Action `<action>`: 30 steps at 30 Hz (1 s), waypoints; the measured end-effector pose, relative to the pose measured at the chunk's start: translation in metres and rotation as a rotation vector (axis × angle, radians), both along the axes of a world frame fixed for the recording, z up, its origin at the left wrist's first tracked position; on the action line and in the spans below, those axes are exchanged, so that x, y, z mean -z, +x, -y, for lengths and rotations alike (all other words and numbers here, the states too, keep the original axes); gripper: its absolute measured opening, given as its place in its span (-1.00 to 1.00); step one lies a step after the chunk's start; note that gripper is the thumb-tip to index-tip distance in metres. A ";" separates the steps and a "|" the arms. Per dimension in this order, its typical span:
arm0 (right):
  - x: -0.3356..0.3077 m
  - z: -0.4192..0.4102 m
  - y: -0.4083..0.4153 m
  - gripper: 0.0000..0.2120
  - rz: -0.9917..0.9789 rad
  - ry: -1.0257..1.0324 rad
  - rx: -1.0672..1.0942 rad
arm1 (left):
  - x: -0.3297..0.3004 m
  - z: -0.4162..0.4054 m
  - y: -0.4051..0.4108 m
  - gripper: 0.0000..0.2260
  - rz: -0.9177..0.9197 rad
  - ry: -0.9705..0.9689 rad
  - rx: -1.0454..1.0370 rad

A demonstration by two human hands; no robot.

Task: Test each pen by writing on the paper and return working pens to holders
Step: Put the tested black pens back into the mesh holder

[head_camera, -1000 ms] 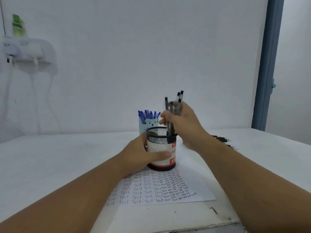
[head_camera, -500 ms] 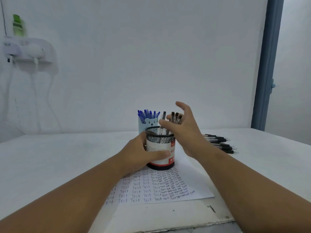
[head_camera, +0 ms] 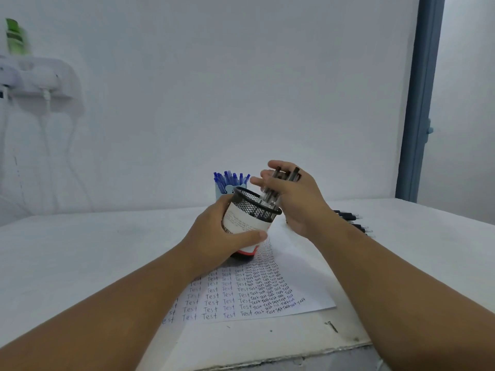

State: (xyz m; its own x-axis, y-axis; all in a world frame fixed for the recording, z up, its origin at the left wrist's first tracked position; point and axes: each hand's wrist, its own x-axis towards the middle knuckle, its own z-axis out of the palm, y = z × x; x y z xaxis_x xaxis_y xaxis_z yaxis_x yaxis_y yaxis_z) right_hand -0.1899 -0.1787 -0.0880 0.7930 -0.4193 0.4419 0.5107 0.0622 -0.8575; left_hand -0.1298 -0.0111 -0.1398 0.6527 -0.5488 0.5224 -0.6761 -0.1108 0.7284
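My left hand (head_camera: 214, 236) grips a black mesh pen holder (head_camera: 249, 210) with a white and red label, tilted to the right with its base just above the paper (head_camera: 302, 285). Several black pens (head_camera: 274, 188) stick out of its mouth and lean against my right hand (head_camera: 300, 202), whose fingers are stretched out behind them. The paper lies on the white table (head_camera: 80, 250) and is covered with rows of the written word "Test". A light blue holder (head_camera: 222, 192) full of blue pens (head_camera: 230, 179) stands behind the mesh holder.
Several loose black pens (head_camera: 351, 218) lie on the table right of my right wrist. The table's front edge (head_camera: 294, 357) is close to me. A white wall shelf (head_camera: 34, 79) with cables hangs at far left; a blue door frame (head_camera: 417, 103) stands right.
My right hand let a bunch of black pens drop into the mesh holder. My left hand then tipped the holder to the right, and the pens now lean on my right hand.
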 end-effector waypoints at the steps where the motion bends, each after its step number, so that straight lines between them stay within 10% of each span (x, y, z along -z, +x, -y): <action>1: 0.001 0.001 0.000 -0.61 0.006 0.014 0.006 | 0.000 0.000 0.000 -0.40 0.044 0.005 -0.036; 14: 0.016 0.003 0.010 -0.42 -0.095 0.155 0.140 | -0.002 -0.002 -0.003 -0.15 0.177 0.014 -0.237; 19: 0.021 -0.003 0.006 -0.73 -0.136 -0.133 0.258 | -0.002 -0.001 -0.004 -0.23 0.157 0.011 -0.189; 30: 0.018 0.000 0.007 -0.90 -0.130 -0.095 0.234 | -0.003 -0.005 -0.003 -0.16 0.008 0.027 -0.017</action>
